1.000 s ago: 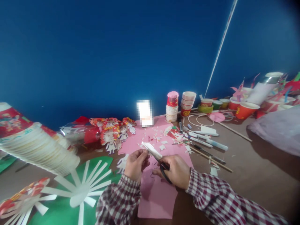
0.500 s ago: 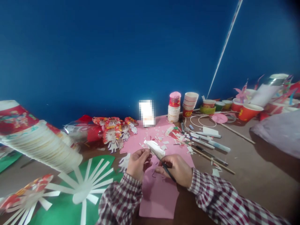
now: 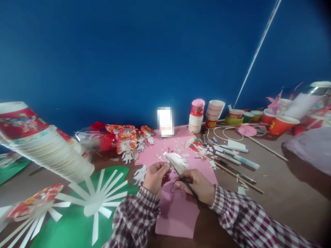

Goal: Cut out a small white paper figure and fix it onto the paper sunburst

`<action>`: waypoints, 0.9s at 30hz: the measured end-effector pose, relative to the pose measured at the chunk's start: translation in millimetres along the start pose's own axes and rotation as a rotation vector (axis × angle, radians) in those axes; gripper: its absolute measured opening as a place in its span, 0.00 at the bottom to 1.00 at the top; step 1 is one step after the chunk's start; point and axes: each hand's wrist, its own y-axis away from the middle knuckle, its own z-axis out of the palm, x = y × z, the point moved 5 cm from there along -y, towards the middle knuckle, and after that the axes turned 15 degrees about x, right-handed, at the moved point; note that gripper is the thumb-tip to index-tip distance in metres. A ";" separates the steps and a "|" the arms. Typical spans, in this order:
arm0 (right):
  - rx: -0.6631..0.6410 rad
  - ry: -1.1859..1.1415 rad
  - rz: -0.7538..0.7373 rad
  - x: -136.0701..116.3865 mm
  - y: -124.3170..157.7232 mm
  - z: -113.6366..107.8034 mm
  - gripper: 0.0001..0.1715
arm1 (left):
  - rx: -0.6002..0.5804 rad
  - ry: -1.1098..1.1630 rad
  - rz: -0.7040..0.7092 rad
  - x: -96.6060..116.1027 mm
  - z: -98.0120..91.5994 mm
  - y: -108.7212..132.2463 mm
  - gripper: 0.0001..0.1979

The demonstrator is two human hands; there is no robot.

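Observation:
My left hand (image 3: 156, 176) pinches the edge of a small white paper cutout (image 3: 179, 161) with dark drawn lines. In my right hand (image 3: 200, 186) are black-handled scissors (image 3: 190, 189), with the thumb across the handle and the blades lying along the paper's lower left edge. The blades point away and to the left, close to my left fingertips. Beneath both hands lies a pink sheet (image 3: 177, 220) marked with dark curved lines. Another white cutout (image 3: 140, 175) rests just left of my left hand.
Paper scraps litter a second pink sheet (image 3: 176, 137). Pens (image 3: 227, 155) and a wooden stick lie right. Stacked paper cups (image 3: 196, 120) stand behind; another stack (image 3: 59, 151) leans at left. Figure cutouts (image 3: 127, 146) and a green sheet (image 3: 69, 224) with white strips are left.
The view has shifted slightly, so most things appear farther right. The white cutout has tilted and shows more of its drawn face. Both hands keep their holds.

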 end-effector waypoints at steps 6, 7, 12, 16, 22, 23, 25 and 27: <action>0.005 0.040 -0.037 -3.0 -0.6 0.1 0.17 | -0.011 0.002 -0.001 -2.2 -0.1 -1.8 0.12; 0.011 0.050 -0.054 -3.3 -1.0 0.0 0.17 | -0.013 0.004 -0.002 -2.8 -0.3 -2.3 0.12; 0.015 0.062 -0.046 -0.3 -2.1 -0.1 0.18 | -0.009 0.026 -0.030 -4.9 -0.3 -3.8 0.13; 0.019 0.099 -0.102 -3.6 -1.3 -1.4 0.18 | -0.006 0.038 -0.036 -5.0 0.0 -4.4 0.14; 0.019 0.124 -0.107 -4.8 -1.3 -1.7 0.17 | -0.015 0.054 -0.033 -6.0 0.2 -6.0 0.13; 0.019 0.122 -0.111 -4.9 -1.2 -1.6 0.17 | -0.014 0.057 -0.034 -6.2 0.1 -6.2 0.13; 0.017 0.120 -0.120 -5.4 -0.8 -1.4 0.17 | -0.011 0.059 -0.035 -6.6 -0.2 -6.1 0.13; 0.016 0.128 -0.132 -6.6 -0.4 -1.3 0.17 | -0.006 0.058 -0.038 -6.7 -0.5 -5.9 0.13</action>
